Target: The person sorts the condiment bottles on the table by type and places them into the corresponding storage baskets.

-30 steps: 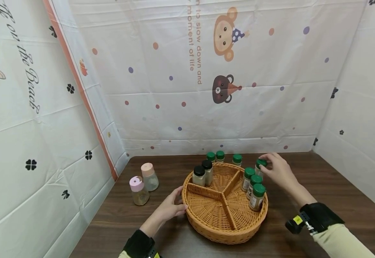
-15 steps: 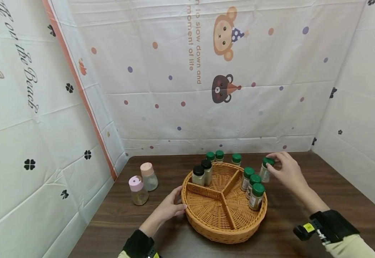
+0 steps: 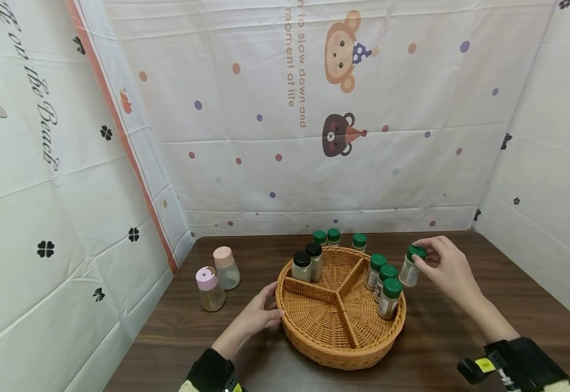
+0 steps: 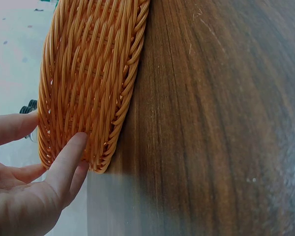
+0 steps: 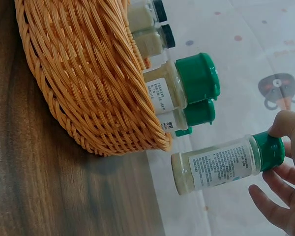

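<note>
My left hand (image 3: 254, 316) holds the left side of a round wicker basket (image 3: 309, 351), thumb at the rim and fingers against the outer wall. In the left wrist view, that hand (image 4: 32, 196) lies along the weave. My right hand (image 3: 448, 267) pinches the green cap of a clear spice jar (image 3: 409, 270), just right of the basket. The right wrist view shows this labelled jar (image 5: 221, 164) apart from the basket, its cap between thumb and fingers. Inside the basket, green-capped spice jars (image 3: 390, 299) stand in the right compartment and black-capped jars (image 3: 301, 268) in the back left one.
More green-capped jars (image 3: 360, 243) stand behind the basket. On the left of the brown table (image 3: 167, 332) are a pink-capped jar (image 3: 211, 291) and a peach-capped jar (image 3: 227, 269). A printed white curtain (image 3: 245, 179) encloses the table's back and sides.
My right hand has brought the green-capped spice jar from beyond the basket's back right edge, rightward and nearer to me. The left hand and basket have stayed put.
</note>
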Available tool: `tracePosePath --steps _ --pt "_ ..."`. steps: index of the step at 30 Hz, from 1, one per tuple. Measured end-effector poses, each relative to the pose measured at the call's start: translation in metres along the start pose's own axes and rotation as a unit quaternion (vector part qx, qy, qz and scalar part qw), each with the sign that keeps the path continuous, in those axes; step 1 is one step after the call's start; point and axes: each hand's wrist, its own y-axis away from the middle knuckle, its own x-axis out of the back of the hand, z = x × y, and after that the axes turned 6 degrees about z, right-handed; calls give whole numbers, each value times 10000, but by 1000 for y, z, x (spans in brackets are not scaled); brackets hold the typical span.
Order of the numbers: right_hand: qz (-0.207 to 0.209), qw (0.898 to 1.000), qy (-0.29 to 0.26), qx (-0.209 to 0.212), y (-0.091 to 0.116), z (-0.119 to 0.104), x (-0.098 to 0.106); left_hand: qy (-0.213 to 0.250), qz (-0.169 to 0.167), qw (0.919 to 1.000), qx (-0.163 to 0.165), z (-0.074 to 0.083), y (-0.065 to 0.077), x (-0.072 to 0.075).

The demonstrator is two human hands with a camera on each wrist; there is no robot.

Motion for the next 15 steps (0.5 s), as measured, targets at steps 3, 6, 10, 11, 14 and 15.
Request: tracePosePath --steps 3,6,10,11,14,15 --pt "74 10000 -42 0 3 -2 5 13 7 10000 13 0 0 0" --pt "163 9998 -96 45 6 -5 11 32 -9 10000 10 1 1 0" --pt "282 9994 -171 97 10 -11 17 83 -24 10000 9 1 2 0" --pt "307 9993 -178 118 11 -12 19 84 -24 10000 8 1 2 0" --pt "383 9990 -148 197 14 -18 23 66 -21 10000 16 1 2 0" --pt "404 9988 -142 217 14 -20 24 59 -17 10000 24 1 2 0"
